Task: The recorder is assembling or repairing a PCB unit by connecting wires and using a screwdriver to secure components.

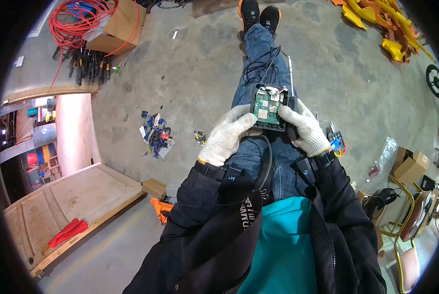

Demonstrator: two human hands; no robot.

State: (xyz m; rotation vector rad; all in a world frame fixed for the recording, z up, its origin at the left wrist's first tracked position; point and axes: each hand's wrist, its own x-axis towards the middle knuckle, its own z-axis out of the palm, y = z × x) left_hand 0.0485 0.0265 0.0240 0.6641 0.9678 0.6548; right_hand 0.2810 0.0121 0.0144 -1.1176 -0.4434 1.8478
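From afar, I'm clamping fingers of L hand (227,131) + R hand (306,128) on black box (272,128), poss. risking a cracked green board (265,105) inside it if thumbs're pushing hard.

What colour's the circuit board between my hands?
The circuit board is green, clearest in the head view.

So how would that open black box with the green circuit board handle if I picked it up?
The open black box would probably feel stiff: its edges look straight between the white-gloved left hand and right hand. The green circuit board lies uncovered, so it may be fragile.
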